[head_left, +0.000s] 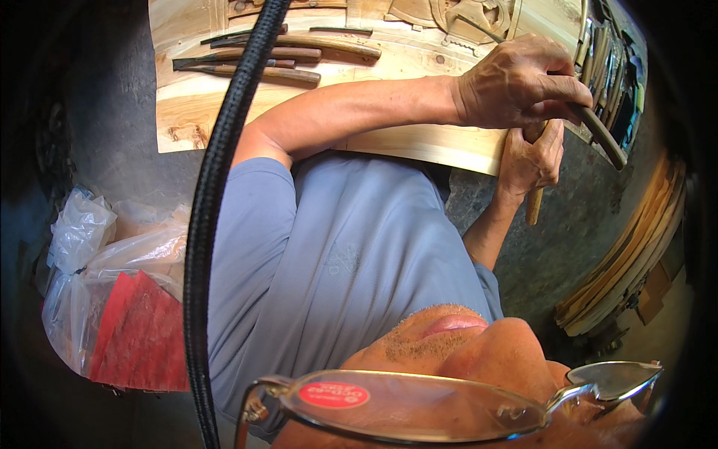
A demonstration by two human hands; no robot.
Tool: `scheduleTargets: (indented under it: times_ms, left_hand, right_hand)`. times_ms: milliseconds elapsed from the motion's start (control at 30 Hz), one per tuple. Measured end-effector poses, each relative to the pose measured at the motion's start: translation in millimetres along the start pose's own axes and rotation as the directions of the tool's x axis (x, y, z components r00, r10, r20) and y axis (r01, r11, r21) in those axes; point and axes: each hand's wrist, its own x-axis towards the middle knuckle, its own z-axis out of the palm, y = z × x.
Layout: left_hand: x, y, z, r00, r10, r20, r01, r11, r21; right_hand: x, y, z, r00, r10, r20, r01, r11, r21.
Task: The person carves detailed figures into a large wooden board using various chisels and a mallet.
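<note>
My left hand (520, 82) reaches across over the wood, its fingers closed round a dark rod-like tool (604, 141) that sticks out to the right. By its knuckles, a thin dark shaft (479, 30) points at the carved wood; whether it belongs to the same tool I cannot tell. Just below, at the board's near edge, my right hand (532, 159) grips a wooden handle (534, 206); the tool's other end is hidden behind my left hand. Relief carving (486, 13) shows on the pale wooden panel (426, 142) beyond my hands.
Several wood-handled carving chisels (299, 54) lie on the panel at the left. A crowded bundle of tools (609, 71) is at the far right. Below it stands a stack of thin boards (628, 254). A clear plastic bag (75, 239) and red sheeting (142, 337) sit at left. A black braided cable (217, 165) crosses the view.
</note>
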Motion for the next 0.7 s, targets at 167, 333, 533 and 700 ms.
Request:
scheduleTargets:
  times_ms: [167,333,533,700]
  left_hand:
    - [-0.2,-2.0,3.7,1.000,0.015,-0.024,-0.015,1.000,-0.002]
    - [-0.4,-1.1,2.3,1.000,0.007,-0.018,-0.007,1.000,0.003]
    - [0.6,-2.1,1.2,1.000,-0.003,0.006,0.003,1.000,0.017]
    - [0.2,-2.7,3.2,1.000,-0.012,-0.014,0.013,1.000,0.020]
  right_hand:
    - [-0.1,-1.2,-0.7,1.000,-0.005,-0.004,0.005,1.000,-0.005]
    - [-0.7,2.5,0.7,0.999,-0.030,-0.013,0.030,1.000,0.001]
    - [-0.7,0.2,-0.3,1.000,0.004,0.003,-0.004,1.000,0.004]
    - [-1.9,4.4,3.3,1.000,-0.018,-0.011,0.018,1.000,-0.002]
